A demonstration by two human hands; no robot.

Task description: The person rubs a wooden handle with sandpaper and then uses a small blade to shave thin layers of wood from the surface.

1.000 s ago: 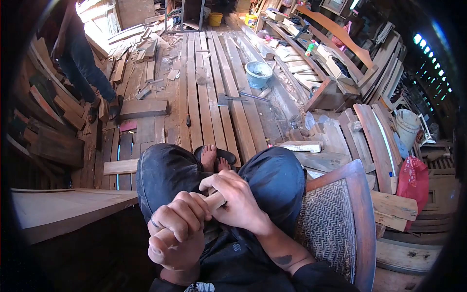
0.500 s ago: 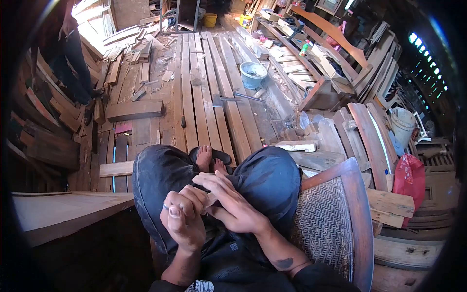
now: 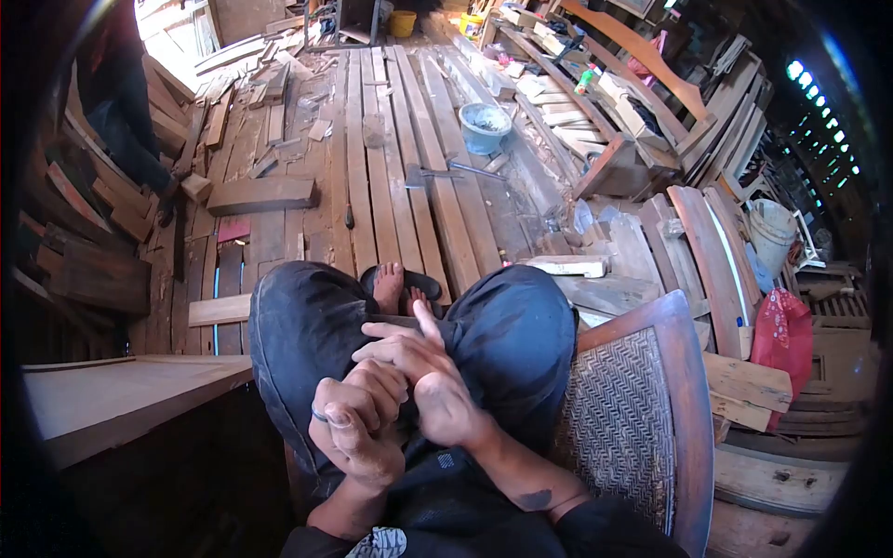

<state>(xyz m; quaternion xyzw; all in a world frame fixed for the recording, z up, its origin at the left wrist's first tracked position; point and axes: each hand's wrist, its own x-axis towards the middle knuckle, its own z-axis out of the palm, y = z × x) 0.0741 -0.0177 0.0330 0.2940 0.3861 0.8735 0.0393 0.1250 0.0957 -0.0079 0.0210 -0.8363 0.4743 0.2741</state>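
Note:
My left hand [image 3: 361, 418], with a ring on one finger, is curled closed above my lap. What it holds, if anything, is hidden by its fingers. Right beside it, my right hand [image 3: 430, 377] has its fingers stretched out and apart, touching or nearly touching the left knuckles. Nothing shows in the right hand. Both hands hover between my knees, over dark trousers [image 3: 512, 325]. I sit on a chair with a woven panel [image 3: 619, 418] and a wooden frame.
Long planks [image 3: 400, 167] cover the floor ahead. A hammer-like tool [image 3: 416, 177] lies near a blue bucket [image 3: 485, 128]. A wooden block [image 3: 263, 195] rests left. Another person's leg [image 3: 130, 139] stands at far left. Stacked boards [image 3: 702, 251] and a red bag [image 3: 781, 339] are right.
My right hand has drawn back toward me and its fingers have spread more. My left hand stays closed, slightly lower. A pale bit between the hands earlier no longer shows. The person's leg has shifted.

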